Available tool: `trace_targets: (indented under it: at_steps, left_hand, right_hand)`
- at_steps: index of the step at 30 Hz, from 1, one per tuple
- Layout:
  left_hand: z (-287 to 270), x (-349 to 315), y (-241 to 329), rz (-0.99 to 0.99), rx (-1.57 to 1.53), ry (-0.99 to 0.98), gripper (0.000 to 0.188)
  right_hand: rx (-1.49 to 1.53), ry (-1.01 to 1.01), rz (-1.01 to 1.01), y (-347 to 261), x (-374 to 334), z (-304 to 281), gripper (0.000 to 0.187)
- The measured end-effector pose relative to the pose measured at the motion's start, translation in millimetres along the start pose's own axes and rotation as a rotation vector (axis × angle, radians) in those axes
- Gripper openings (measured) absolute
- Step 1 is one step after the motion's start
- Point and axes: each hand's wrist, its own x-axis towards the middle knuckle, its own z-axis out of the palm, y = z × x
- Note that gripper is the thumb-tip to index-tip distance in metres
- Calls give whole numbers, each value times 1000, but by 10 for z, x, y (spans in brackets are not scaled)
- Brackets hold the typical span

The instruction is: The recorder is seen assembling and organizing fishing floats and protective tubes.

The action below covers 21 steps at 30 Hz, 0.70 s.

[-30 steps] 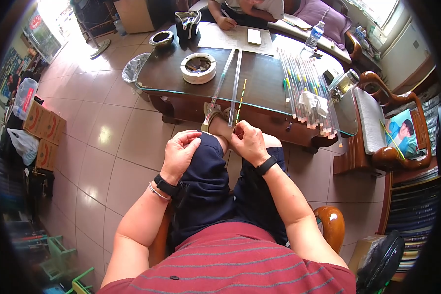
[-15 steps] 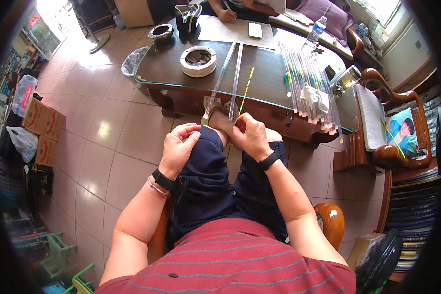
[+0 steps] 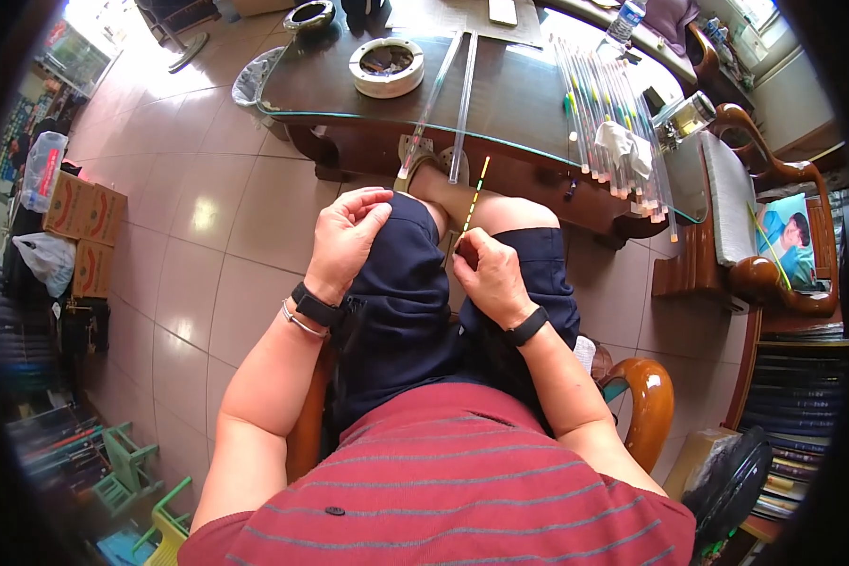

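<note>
My right hand (image 3: 491,275) is above my right thigh, thumb and fingers pinched round the lower end of a thin fishing float (image 3: 474,193). Its slender tip, banded in yellow, green and dark, points up and away toward the table. Over my left knee, my left hand (image 3: 351,236) is closed in a pinch; anything between its fingertips is too small to make out. Two clear tubes (image 3: 463,113) lie across the table's near edge and stick out toward my legs. Several more clear tubes (image 3: 606,127) with pinkish ends lie side by side at the right, a crumpled white tissue (image 3: 623,146) on top.
The glass-topped dark table (image 3: 509,111) bears a round white ashtray (image 3: 387,68) and a water bottle (image 3: 624,21). A wooden armchair (image 3: 726,212) with a grey cushion stands at right. Cartons (image 3: 85,209) and a white bag (image 3: 45,261) are at left, a lined bin (image 3: 255,77) by the table.
The view has tipped downward, so the table sits higher in the picture. My right hand has come slightly nearer my body with the float. The left hand keeps its pinch.
</note>
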Motion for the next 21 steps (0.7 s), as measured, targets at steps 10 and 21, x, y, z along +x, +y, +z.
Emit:
trace_targets:
  at_steps: [10,21]
  left_hand:
    - [-4,-7,2,-11,-10,-13,22]
    - [-2,-4,-3,-28,-13,-13,22]
  right_hand:
    - [-37,32,-205,-375,20,-176,12]
    - [-67,142,-326,-678,110,-344,15]
